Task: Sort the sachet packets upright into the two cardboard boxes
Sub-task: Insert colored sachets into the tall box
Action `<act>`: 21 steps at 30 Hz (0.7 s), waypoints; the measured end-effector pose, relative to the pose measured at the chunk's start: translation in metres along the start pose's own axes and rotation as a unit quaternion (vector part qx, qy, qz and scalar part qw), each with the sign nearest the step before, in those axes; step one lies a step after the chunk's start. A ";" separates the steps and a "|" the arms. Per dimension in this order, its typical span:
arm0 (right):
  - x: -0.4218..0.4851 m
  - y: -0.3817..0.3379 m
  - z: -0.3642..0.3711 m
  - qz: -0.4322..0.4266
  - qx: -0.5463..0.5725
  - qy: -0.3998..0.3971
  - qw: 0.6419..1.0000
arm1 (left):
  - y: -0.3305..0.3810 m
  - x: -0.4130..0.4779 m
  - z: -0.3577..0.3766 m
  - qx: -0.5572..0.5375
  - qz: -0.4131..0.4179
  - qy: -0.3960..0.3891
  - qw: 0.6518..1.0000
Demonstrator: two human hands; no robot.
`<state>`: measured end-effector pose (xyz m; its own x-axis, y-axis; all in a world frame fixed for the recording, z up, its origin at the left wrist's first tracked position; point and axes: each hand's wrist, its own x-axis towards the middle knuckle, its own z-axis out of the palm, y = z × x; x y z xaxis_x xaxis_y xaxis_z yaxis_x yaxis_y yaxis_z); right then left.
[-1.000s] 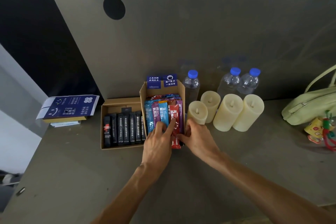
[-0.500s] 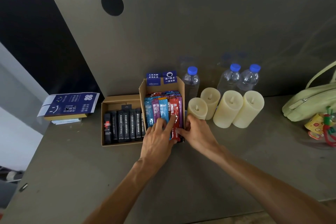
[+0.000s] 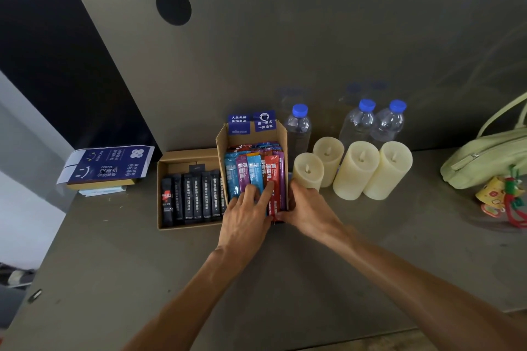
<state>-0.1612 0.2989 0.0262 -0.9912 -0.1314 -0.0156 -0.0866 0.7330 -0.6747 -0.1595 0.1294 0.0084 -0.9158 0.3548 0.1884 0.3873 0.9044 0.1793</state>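
Landmark: we place everything against the taller cardboard box (image 3: 222, 148), which stands on the grey bench (image 3: 285, 279) with its blue-printed flaps up at the back.
Coloured sachets: we see a packed row of blue, purple, red and violet sachet packets (image 3: 252, 171) standing upright inside the taller box, their tops level with its rim.
Red sachet: the red sachet (image 3: 271, 177) stands at the front right of that row, its lower end reaching the box's near edge.
Black sachets: dark packets (image 3: 196, 196) stand side by side in the low cardboard box (image 3: 162, 177) just left of the taller box; the leftmost one carries a red label.
Left hand: our left hand (image 3: 245, 219) lies on the front of the coloured row, fingers spread apart, the index finger pressing on the red sachet, nothing clamped.
Right hand: our right hand (image 3: 309, 212) is at the taller box's near right corner, thumb at the red sachet's lower end, fingers along the outer wall; we cannot tell whether it pinches the packet.
Candles: four cream candles (image 3: 356, 171) stand just right of the taller box.
Bottles: three blue-capped bottles (image 3: 358, 125) stand behind the candles.
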 end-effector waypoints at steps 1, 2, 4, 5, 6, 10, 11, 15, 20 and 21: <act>0.001 0.001 0.001 -0.003 -0.004 0.002 1.000 | -0.001 0.000 0.001 0.000 0.001 0.000 1.000; 0.003 0.001 0.002 -0.003 -0.006 0.004 1.000 | -0.001 0.000 0.001 0.000 0.002 0.001 1.000; 0.005 0.002 0.003 -0.006 -0.011 0.011 1.000 | -0.001 0.001 0.001 -0.001 0.000 -0.001 1.000; 0.005 0.002 0.003 -0.008 -0.014 0.016 1.000 | -0.001 0.001 0.001 -0.001 -0.002 -0.006 1.000; 0.005 0.002 0.004 -0.009 -0.019 0.020 1.000 | -0.001 0.001 0.002 -0.002 -0.004 -0.010 1.000; 0.005 0.001 0.005 -0.005 -0.022 0.021 1.000 | 0.001 0.001 0.000 -0.013 -0.007 -0.011 1.000; 0.004 0.001 0.005 -0.002 -0.021 0.021 1.000 | 0.001 0.001 -0.001 -0.014 -0.006 -0.009 1.000; 0.001 -0.001 0.001 0.002 0.001 0.016 1.000 | 0.002 -0.001 -0.006 -0.026 0.000 -0.003 1.000; -0.004 -0.006 -0.004 0.002 0.018 0.004 1.000 | 0.002 -0.005 -0.010 -0.028 0.003 0.000 1.000; -0.005 -0.007 -0.004 0.007 0.020 0.002 1.000 | 0.002 -0.005 -0.011 -0.027 0.004 0.004 1.000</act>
<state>-0.1565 0.2973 0.0338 -0.9926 -0.1196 -0.0225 -0.0694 0.7080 -0.7027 -0.1531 0.1271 0.0180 -0.9116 0.3607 0.1973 0.4007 0.8868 0.2304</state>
